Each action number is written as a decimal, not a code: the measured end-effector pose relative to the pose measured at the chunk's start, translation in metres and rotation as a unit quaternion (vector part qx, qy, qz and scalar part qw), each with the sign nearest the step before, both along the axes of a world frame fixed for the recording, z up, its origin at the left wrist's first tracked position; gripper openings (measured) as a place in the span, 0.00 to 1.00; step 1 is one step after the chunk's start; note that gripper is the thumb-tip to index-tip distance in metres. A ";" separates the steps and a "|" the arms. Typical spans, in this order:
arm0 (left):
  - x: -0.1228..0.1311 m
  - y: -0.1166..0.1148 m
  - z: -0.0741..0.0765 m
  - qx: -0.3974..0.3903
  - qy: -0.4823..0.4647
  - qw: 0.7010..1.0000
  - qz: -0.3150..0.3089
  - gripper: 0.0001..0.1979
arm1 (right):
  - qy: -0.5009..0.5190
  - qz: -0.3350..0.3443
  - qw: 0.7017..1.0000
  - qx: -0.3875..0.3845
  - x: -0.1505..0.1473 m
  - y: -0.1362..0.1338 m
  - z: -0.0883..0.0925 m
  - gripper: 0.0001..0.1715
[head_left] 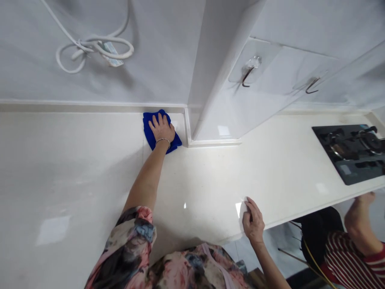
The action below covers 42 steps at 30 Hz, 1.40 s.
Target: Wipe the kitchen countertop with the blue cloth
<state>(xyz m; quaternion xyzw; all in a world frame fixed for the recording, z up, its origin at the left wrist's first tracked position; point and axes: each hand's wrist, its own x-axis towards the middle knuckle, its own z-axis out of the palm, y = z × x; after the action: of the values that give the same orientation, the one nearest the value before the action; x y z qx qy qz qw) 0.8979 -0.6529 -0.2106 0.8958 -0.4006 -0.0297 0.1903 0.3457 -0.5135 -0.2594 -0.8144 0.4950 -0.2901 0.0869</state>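
Through the head camera I find the blue cloth (pixel 148 127) on the pale table (pixel 216 176), tucked into the corner where the low upstand (pixel 90 107) along the wall meets the boxed pillar (pixel 222 116). The relation I work from is simple: the cloth lies directly under the left hand (pixel 163 129), palm down on it, so the left is the nearer hand by far. Blue shows on both sides of the fingers and below the wrist. I read its longer run as going from the upper left towards the lower right, slanting across the forearm, though the folds leave me unsure.

The left fingers are spread apart, laid over the cloth, not pinching it. The right hand (pixel 254 224) is well apart from the cloth, at the table's front edge; its fingers are loosely bent and close together, the thumb a little off, and I see nothing in them.

My count: one cloth, one bracelet (pixel 163 139) on the left wrist, one bundle of white cable (pixel 86 43) on the wall, two hooks (pixel 247 77) on the pillar side, and one black stove (pixel 345 170) with two burners that I can make out. One other person, in a striped top (pixel 345 253), is at the lower right.
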 end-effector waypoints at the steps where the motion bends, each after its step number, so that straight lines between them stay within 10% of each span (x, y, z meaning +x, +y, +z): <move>1: -0.005 -0.005 0.000 0.004 -0.002 1.000 -0.002 0.35 | -0.002 0.000 1.000 0.002 0.000 0.000 -0.001 0.23; 15: -0.017 -0.014 0.003 0.030 0.006 0.985 -0.169 0.33 | -0.016 0.015 0.999 -0.042 -0.003 -0.007 -0.020 0.23; 30: -0.118 0.119 -0.002 0.032 -0.006 0.977 -0.212 0.34 | -0.050 0.002 0.998 -0.047 0.004 -0.015 -0.022 0.23; 42: -0.227 0.221 -0.009 0.039 -0.004 0.920 -0.389 0.32 | -0.079 0.011 0.996 -0.047 -0.003 -0.023 -0.028 0.23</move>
<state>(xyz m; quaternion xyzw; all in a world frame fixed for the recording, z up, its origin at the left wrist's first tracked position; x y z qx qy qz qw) 0.6706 -0.4319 -0.2194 0.6763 -0.7168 -0.1131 0.1267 0.3424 -0.5361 -0.2879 -0.7973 0.4638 -0.3754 0.0904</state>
